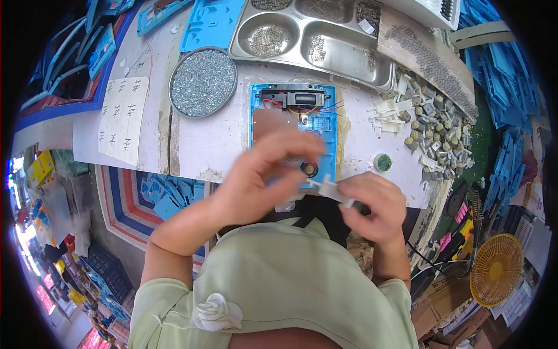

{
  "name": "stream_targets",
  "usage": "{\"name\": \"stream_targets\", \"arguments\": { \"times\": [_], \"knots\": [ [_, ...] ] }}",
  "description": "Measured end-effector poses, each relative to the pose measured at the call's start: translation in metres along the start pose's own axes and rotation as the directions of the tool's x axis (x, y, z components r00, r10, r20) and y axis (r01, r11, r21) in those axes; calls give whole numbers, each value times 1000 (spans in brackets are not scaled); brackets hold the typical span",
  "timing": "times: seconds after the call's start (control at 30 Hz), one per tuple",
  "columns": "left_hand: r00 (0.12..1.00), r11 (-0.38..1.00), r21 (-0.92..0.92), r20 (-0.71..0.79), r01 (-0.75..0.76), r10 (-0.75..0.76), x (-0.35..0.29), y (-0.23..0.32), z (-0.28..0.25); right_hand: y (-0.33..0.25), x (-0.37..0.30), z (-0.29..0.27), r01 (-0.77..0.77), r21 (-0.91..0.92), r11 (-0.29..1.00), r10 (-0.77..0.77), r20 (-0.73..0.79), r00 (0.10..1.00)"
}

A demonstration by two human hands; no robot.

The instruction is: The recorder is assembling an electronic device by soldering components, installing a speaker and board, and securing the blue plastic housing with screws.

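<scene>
My right hand [375,205] pinches a small white plastic part [330,189] near the table's front edge. Just left of it is my left hand [264,171], smeared by motion, its thumb and fingers curved but apart, with nothing visible between them. It hovers over a blue plastic housing [329,142] and hides part of it. Inside the housing lie a brown board [270,123], a black mechanism [302,99] with thin coloured wires, and a round black piece [310,168] near the white part.
A round tray of screws [203,81] stands left of the housing. Behind it is a metal tray [325,72] with small parts in compartments. Small motors and white pieces [433,134] are heaped at right, near a small green-topped round container [382,162]. A handwritten sheet [123,119] lies left.
</scene>
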State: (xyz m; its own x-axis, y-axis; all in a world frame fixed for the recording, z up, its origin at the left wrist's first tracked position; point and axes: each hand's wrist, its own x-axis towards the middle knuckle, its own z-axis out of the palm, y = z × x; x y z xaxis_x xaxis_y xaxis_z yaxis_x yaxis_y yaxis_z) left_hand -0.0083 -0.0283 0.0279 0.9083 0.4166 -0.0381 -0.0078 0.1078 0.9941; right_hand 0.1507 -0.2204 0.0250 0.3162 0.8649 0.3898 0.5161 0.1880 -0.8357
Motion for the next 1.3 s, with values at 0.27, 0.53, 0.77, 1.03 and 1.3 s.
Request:
{"name": "stream_targets", "arguments": {
  "times": [0.27,0.53,0.77,1.03,1.3],
  "knots": [
    [946,465,824,277,-323,168,58,-3,5,35,-55,-21,-164,851,499,435,-82,897],
    [934,503,789,267,-353,237,62,-22,5,18,-30,-24,-432,299,851,488,-146,861],
    [965,765,597,64,-242,255,37,-20,-28,27,34,-14,-20,-400,916,75,121,990],
    [937,775,557,17,-298,348,34,-33,-22,32,68,-12,161,-349,923,-42,323,945],
    [942,783,554,6,-283,337,34,-34,-20,54,43,-1,54,-261,964,3,212,977]
  ]
}}
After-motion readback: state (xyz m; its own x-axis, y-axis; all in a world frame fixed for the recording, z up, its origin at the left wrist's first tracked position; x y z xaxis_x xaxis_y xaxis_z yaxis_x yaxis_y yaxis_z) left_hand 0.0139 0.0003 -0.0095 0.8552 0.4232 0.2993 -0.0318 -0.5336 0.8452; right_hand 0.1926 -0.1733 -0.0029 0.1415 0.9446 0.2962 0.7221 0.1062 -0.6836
